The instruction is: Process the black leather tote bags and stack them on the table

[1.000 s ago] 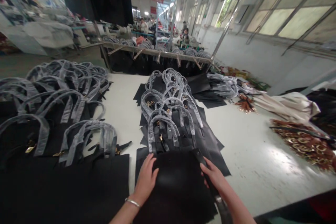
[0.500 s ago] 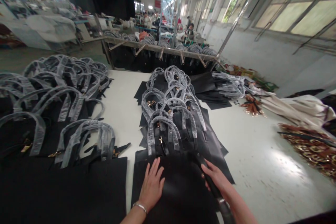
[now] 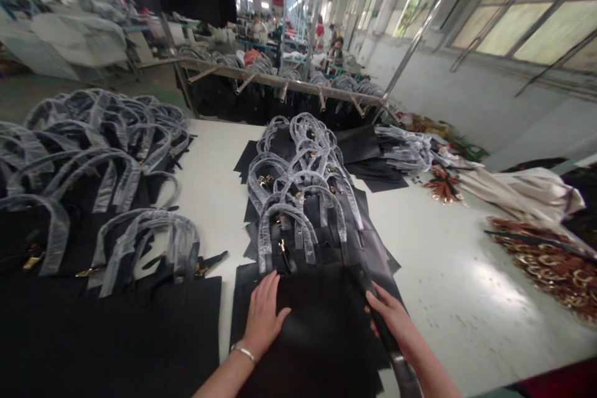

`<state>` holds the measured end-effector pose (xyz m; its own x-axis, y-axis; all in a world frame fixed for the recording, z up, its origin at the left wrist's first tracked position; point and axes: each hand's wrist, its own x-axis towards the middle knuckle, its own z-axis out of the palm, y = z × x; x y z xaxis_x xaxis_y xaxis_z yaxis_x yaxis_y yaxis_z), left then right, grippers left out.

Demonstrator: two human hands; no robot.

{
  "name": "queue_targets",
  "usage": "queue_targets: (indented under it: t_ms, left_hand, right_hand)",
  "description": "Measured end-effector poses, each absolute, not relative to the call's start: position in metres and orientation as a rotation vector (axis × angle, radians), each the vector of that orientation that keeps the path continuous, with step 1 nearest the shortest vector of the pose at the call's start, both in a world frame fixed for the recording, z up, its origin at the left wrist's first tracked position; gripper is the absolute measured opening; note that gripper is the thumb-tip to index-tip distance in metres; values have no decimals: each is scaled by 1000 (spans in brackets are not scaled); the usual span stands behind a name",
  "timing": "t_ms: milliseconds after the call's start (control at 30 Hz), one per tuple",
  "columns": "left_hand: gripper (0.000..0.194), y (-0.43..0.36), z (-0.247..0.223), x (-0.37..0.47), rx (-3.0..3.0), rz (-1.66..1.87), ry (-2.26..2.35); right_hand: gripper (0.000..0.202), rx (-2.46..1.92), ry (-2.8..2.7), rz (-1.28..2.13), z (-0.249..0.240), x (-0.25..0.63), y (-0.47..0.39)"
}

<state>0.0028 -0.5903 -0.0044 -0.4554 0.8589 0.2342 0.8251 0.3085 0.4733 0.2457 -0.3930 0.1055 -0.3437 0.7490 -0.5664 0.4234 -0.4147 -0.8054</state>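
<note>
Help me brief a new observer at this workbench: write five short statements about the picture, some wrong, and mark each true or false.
1. The left hand rests on a black panel. True.
2. A bangle encircles the right wrist. False: the silver bangle is on the left.
3. The right hand grips a long black strip. True.
4. The bag handles are bare. False: many bag handles are wrapped in clear plastic.
5. Brown straps with gold-coloured rings lie on the table's right side. True.
</note>
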Motion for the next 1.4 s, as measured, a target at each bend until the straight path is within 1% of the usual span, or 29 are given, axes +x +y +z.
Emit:
queue_targets:
  t_ms: [100,233,300,400,567,700,833,900,1067,1200,1400]
  left_hand:
    - [65,-584,0,-2,1558,768,2504]
    - [62,-580,10,-6,1529,701,2483]
    - [63,-579,13,-8,1522,676,2474]
    - [64,-577,17,-8,1528,658,2481]
    - [64,-576,19,-4,1648,671,2513]
    - [50,-574,22,-1,1802,672,2357]
    - [27,-563,24,-5,1634,729,2263]
    - [20,-555,24,-7,1550,784,2216]
    - [20,-541,21,1,1502,825,2195]
    - [21,-535,20,13,1485,818,2204]
    - [21,-526,21,23,1485,770,2225]
  right_hand:
    - [66,-1586,-1533,1851,100,226,-382]
    - [66,-1551,-1527,1758,99,206,-361]
    - [64,-1550,-1521,1732,103,210,-359]
    - [62,-1574,-1540,1801,109,231,-371]
    - [70,-1605,-1580,1924,104,246,-398]
    - [70,-1577,-1571,1917,95,231,-399]
    - [71,-1556,-1584,1882,97,230,-400]
    - [72,-1559,-1606,1899,100,238,-408]
    - [71,-1594,-1643,1911,103,257,-431]
    - [71,-1662,-1668,1855,105,261,-440]
    - [76,-1736,-1716,1755,107,264,-451]
